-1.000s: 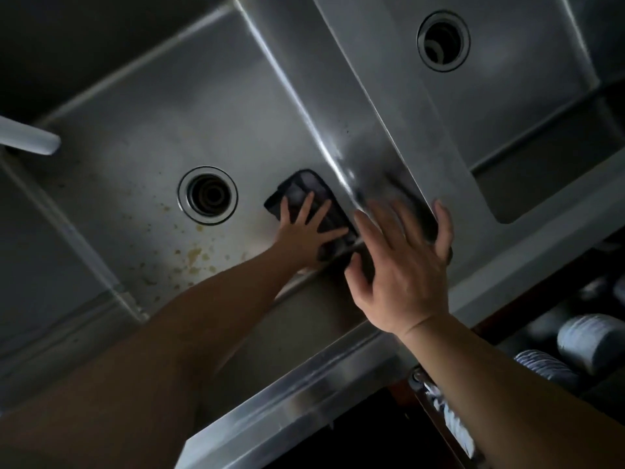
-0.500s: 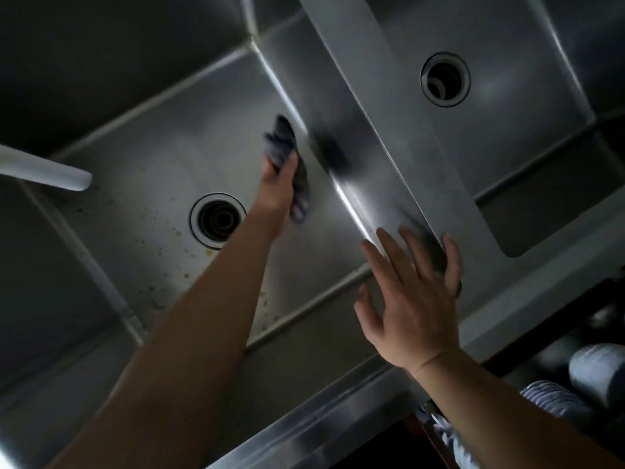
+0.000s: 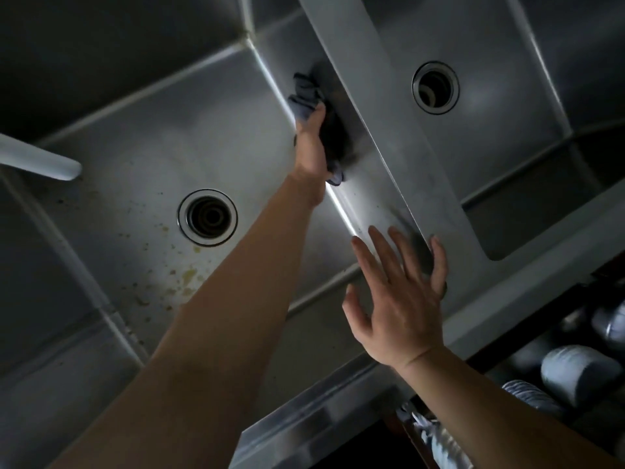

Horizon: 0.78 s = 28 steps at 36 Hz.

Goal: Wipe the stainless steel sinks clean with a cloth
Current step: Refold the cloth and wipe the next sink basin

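Note:
Two stainless steel sinks sit side by side. The left sink (image 3: 142,170) has a round drain (image 3: 207,217) and brown specks on its floor near the front. My left hand (image 3: 311,147) reaches deep into it and presses a dark blue-grey cloth (image 3: 306,96) against the right inner wall, just under the divider (image 3: 382,106). My right hand (image 3: 402,296) rests with fingers spread on the front end of the divider, holding nothing. The right sink (image 3: 500,106) with its own drain (image 3: 435,87) lies beyond the divider.
A white faucet spout (image 3: 44,160) juts in from the left over the left sink. The steel front rim (image 3: 324,411) runs along the bottom. Below it at the lower right, stacked grey dishes (image 3: 575,370) stand on a shelf.
My left hand lifted the cloth off the sink floor near the front and carried it up along the right wall toward the back. My right hand stayed on the divider.

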Tool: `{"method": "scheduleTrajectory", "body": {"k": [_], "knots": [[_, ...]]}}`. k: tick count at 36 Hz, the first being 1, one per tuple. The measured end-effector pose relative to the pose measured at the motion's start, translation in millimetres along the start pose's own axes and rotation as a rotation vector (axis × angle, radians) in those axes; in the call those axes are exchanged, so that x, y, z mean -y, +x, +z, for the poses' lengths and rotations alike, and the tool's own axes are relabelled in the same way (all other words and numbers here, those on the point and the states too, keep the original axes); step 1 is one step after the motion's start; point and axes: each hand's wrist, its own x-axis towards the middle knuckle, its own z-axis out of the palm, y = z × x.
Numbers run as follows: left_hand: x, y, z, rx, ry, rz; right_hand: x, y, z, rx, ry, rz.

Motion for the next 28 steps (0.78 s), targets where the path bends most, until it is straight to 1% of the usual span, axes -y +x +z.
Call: {"method": "scheduleTrajectory", "body": {"k": [4,6,8,10,11,13,15,16,19,21,25,28], "knots": [[19.4,-30.4,-4.7,0.022,0.078,-0.105,1.1,0.4,-0.1,0.006,-0.018,0.002],[30.5,-45.6,-8.8,0.075,0.080,-0.140,1.0,0.5,0.2,0.001,-0.023,-0.001],[41.8,-61.3,-12.2,0.080,0.070,-0.189,1.0,0.8,0.7,-0.009,-0.031,-0.002],[53.0,-79.4,-15.1,0.093,0.062,-0.275,1.2,0.6,0.7,-0.018,-0.039,-0.003],[58.1,-88.7,-17.5,0.118,0.075,-0.345,1.3,0.6,0.4,-0.022,-0.041,-0.003],[66.3,-106.8,-24.2,0.216,0.123,-0.454,1.4,0.3,0.5,-0.028,-0.038,-0.004],[71.7,-119.8,-29.9,0.292,0.140,-0.508,1.0,-0.5,1.7,-0.047,-0.022,0.002],[73.3,-122.9,-31.4,0.305,0.126,-0.516,0.8,-0.4,2.6,-0.064,-0.013,0.003],[66.3,-131.3,-31.0,0.247,0.075,-0.481,-0.1,-0.9,6.7,-0.118,0.012,0.003],[56.0,-138.0,-34.8,0.181,-0.009,-0.461,-0.7,-1.0,8.6,-0.139,0.023,-0.009],[26.3,-157.2,-66.9,0.093,-0.175,-0.290,-1.1,-0.6,8.5,-0.117,0.003,-0.021],[-3.6,-185.2,-92.5,0.049,-0.246,-0.144,-0.9,-1.5,6.9,-0.081,0.000,-0.037]]}}
